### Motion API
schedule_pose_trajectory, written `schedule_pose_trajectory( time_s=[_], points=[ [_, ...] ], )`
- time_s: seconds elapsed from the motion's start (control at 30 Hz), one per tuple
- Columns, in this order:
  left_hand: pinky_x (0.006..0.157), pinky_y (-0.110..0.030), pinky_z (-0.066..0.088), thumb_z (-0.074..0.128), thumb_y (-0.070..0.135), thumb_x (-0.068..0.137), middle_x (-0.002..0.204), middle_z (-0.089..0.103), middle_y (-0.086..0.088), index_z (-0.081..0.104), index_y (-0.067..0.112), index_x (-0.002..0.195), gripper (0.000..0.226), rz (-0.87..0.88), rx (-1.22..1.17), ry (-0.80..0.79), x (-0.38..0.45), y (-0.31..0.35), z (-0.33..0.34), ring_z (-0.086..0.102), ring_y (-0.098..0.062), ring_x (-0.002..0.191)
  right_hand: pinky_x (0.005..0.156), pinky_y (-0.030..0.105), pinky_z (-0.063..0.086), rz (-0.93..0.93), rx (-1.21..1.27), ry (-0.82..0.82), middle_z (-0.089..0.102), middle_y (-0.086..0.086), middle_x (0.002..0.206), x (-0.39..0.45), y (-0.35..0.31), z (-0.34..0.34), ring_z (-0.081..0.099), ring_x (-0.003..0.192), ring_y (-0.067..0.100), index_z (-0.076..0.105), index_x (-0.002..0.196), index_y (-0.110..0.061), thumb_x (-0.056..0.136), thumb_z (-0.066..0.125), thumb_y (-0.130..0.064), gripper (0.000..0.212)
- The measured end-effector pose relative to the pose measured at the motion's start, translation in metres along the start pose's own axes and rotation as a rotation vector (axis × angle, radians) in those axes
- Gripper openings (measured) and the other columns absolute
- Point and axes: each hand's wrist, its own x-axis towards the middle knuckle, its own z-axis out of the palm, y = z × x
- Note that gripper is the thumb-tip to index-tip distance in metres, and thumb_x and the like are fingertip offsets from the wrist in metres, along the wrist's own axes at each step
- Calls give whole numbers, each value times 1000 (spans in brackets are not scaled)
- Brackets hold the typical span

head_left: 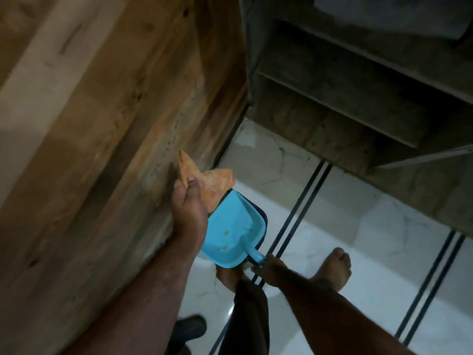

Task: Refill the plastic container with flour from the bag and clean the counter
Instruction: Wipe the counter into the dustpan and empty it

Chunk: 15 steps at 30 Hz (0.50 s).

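My left hand (188, 213) pinches a soft orange cloth (207, 184) against the wooden counter (115, 124) edge; it is light, limp and easily bunched. My right hand (266, 265) grips the handle of a blue dustpan (230, 231), a stiff, light scoop best held by that handle, its lip just below the counter edge. Flour bag and plastic container are out of view. Open tiled floor (371, 252) lies to the right; dark shelves (345, 98) stand ahead.
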Motion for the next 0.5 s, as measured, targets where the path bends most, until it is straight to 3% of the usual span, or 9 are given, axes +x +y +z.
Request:
schedule_pose_trajectory(
  time_s=[0.13, 0.23, 0.3, 0.37, 0.43, 0.5],
  points=[
    [110, -48, 52, 44, 45, 113, 138, 56, -2, 40, 27, 156, 47, -31, 23, 5, -2, 7, 3, 63, -28, 122, 108, 49, 50, 107, -144, 33, 58, 4, 138, -6, 6, 0, 60, 123, 25, 46, 149, -22, 76, 84, -56, 88],
    [114, -57, 50, 47, 44, 113, 144, 61, -9, 47, 27, 153, 44, -60, 14, 4, -19, 28, 6, 65, -34, 127, 110, 49, 50, 100, -157, 130, 57, 7, 143, -33, -1, -22, 59, 127, 27, 45, 150, -19, 80, 83, -55, 88],
    [110, -61, 52, 53, 41, 110, 137, 67, -9, 56, 28, 140, 33, -83, -5, -50, -37, 48, 10, 69, -33, 122, 106, 46, 55, 32, 117, 209, 63, 9, 139, -69, -14, -55, 64, 125, 29, 54, 144, -15, 89, 77, -57, 73],
    [107, -66, 53, 62, 42, 101, 133, 71, -10, 62, 30, 136, 37, -131, -27, -141, -64, 77, 19, 71, -35, 119, 100, 46, 57, -120, 609, 252, 71, 8, 117, -125, -38, -101, 68, 114, 30, 69, 116, -16, 99, 66, -56, 43],
    [108, -68, 51, 63, 40, 100, 132, 73, -15, 64, 29, 136, 37, -148, -117, -261, -99, 117, 36, 71, -39, 121, 90, 38, 54, -348, 1029, 105, 70, 3, 101, -205, -69, -162, 65, 99, 24, 70, 98, -21, 104, 51, -62, 46],
    [106, -64, 55, 56, 43, 107, 136, 71, -18, 62, 25, 141, 38, -137, -215, -393, -144, 168, 58, 69, -39, 125, 101, 37, 51, -614, 1136, -53, 73, 4, 111, -295, -87, -226, 65, 105, 26, 72, 118, -18, 108, 33, -66, 63]
  ],
)
